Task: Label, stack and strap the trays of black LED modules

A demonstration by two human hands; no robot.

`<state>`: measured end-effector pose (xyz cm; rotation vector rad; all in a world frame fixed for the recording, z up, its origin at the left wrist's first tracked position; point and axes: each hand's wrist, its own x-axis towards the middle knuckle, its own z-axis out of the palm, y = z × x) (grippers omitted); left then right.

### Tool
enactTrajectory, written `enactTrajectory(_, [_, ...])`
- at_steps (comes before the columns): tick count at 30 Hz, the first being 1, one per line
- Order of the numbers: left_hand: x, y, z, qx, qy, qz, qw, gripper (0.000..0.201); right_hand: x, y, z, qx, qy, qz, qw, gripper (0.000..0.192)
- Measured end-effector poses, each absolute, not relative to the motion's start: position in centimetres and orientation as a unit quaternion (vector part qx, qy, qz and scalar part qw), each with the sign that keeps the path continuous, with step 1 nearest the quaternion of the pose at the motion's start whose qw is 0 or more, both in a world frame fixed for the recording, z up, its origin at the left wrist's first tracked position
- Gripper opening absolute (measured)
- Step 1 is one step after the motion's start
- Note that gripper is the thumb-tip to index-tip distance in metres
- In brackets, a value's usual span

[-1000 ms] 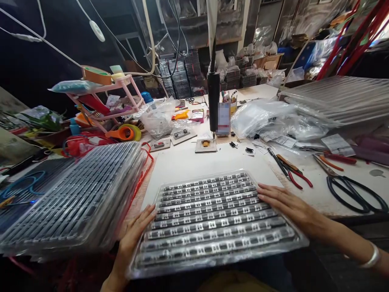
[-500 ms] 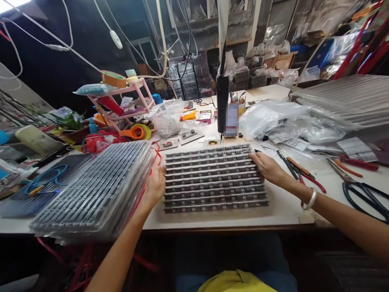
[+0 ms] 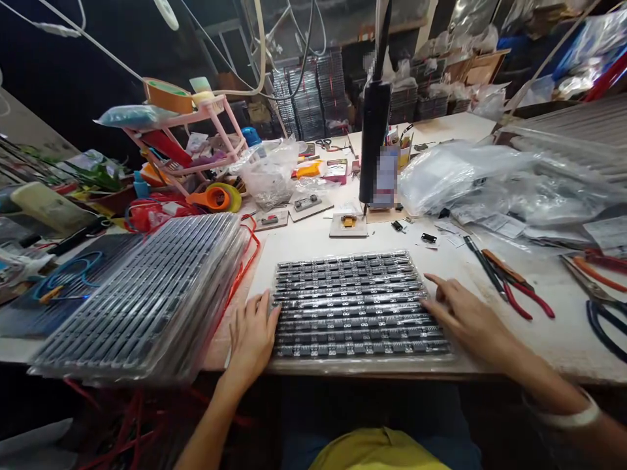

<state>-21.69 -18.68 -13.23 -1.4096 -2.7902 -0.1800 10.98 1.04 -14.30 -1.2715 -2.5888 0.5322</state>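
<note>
A clear plastic tray filled with rows of small black parts lies flat on the white table in front of me. My left hand rests at its left edge, fingers spread and the thumb touching the tray's side. At the right edge is my right hand, its fingers apart and the thumb side close to the rim; whether it touches I cannot tell. Left of my left hand stands a stack of similar trays, with red strapping along its right side.
Behind the tray, a black electric screwdriver hangs over a small block with a gold-coloured part. Red-handled pliers and black-handled scissors lie on the right. Plastic bags lie behind them. A pink rack stands at back left.
The tray has come down flat and nearer the table's front edge. Both hands have loosened from its sides, their fingers now spread. The view has shifted.
</note>
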Motion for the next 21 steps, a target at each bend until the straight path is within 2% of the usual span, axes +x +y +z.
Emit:
enactTrajectory(3, [-20.9, -20.0, -14.5, -0.412, -0.902, -0.131, -0.015, 0.047, 12.0, -2.1, -15.8, -0.418, -0.875, 0.124, 0.212, 0.055])
enactTrajectory(7, [-21.4, -19.0, -15.1, -0.395, -0.896, -0.202, -0.023, 0.045, 10.6, -3.5, -16.8, -0.429, -0.870, 0.054, 0.239, 0.041])
enactTrajectory(11, [-22.6, -18.8, -15.8, -0.414, -0.856, -0.306, -0.039, 0.048, 9.7, -3.2, -17.7, -0.403, -0.871, 0.044, 0.278, 0.041])
enactTrajectory(14, [-22.9, -19.4, -15.8, -0.408, -0.828, -0.376, -0.085, 0.051, 9.8, -3.2, -17.7, -0.407, -0.857, 0.097, 0.301, 0.040])
enactTrajectory(17, [-22.2, -19.9, -14.4, -0.360, -0.796, -0.466, -0.141, 0.046, 9.9, -3.6, -15.9, -0.415, -0.825, 0.188, 0.334, 0.039])
enactTrajectory(19, [-21.5, -20.4, -12.9, -0.303, -0.742, -0.576, -0.164, 0.044, 9.8, -3.9, -13.8, -0.396, -0.802, 0.261, 0.363, 0.040])
enactTrajectory(21, [-21.0, -20.9, -11.2, -0.229, -0.665, -0.696, -0.140, 0.050, 9.8, -4.1, -11.7, -0.353, -0.779, 0.319, 0.409, 0.045])
